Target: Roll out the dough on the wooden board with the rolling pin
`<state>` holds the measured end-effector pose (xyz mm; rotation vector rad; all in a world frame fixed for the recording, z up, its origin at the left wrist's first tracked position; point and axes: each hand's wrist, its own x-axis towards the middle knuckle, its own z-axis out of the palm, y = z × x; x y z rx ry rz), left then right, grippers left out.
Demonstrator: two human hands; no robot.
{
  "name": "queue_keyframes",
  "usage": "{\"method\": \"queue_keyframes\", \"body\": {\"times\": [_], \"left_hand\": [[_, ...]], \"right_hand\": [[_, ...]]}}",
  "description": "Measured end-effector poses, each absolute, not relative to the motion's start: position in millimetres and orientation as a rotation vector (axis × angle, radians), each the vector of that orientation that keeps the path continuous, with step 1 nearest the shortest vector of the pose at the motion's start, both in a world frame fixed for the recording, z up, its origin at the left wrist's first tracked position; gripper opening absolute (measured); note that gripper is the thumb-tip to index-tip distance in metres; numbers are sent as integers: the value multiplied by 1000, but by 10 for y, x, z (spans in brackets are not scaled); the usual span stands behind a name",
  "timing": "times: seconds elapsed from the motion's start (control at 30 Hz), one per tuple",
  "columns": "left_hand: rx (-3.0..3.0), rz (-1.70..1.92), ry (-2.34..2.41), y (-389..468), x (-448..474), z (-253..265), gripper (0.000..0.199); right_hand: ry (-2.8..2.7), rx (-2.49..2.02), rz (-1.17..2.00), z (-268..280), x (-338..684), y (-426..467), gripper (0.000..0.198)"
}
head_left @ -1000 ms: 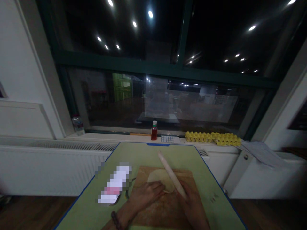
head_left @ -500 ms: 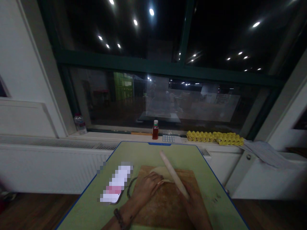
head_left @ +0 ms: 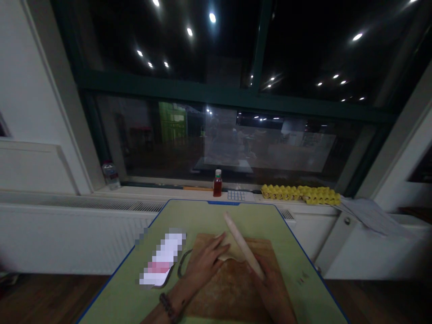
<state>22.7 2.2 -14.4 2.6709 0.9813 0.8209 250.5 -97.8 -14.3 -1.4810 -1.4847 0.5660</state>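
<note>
A wooden cutting board (head_left: 232, 292) lies on the green table, with a flat sheet of pale dough (head_left: 232, 248) on its far half. My left hand (head_left: 206, 258) rests over the dough's left side, its fingers stretched out and spread. A beaded bracelet circles that wrist. My right hand (head_left: 270, 285) is closed around the near end of a light wooden rolling pin (head_left: 240, 238). The pin slants away to the far left across the dough and past the board's far edge. Part of the dough is hidden under the left fingers and the pin.
Left of the board, a blurred-out phone (head_left: 164, 261) lies on the green folding table (head_left: 199, 216). Along the windowsill stand a small bottle of red liquid (head_left: 218, 184), a clear bottle (head_left: 110, 174) and yellow egg trays (head_left: 300, 193). A radiator (head_left: 77, 240) runs below the sill.
My left hand's fingers have spread and reached farther forward over the dough. The dough's near edge has shifted slightly. My right hand and the rolling pin have hardly moved.
</note>
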Motion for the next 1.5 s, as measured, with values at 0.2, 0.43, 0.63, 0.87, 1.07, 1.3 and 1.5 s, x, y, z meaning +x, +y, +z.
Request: {"method": "queue_keyframes", "body": {"times": [0.2,0.43,0.63,0.87,1.07,1.3,1.5], "left_hand": [[2686,829,1047,-31,266,29,25],[2699,685,852,-41,280,59,33],[2715,633,842,-10,306,73,49],[2870,645,884,-116,256,132,32],[2879,628,883,-110,255,125,32],[2844,629,825,-68,276,124,35],[2774,617,680,-186,129,251,57]], "right_hand": [[-1487,-1527,517,-114,2493,-992,41],[-1521,-1533,496,-81,2486,-1010,42],[-1491,-1509,526,-81,2480,-1009,41],[-1498,-1503,532,-110,2487,-996,42],[-1504,-1540,498,-90,2483,-1005,42],[-1496,-1519,479,-105,2489,-996,41],[-1506,-1493,483,-146,2496,-1000,41]]}}
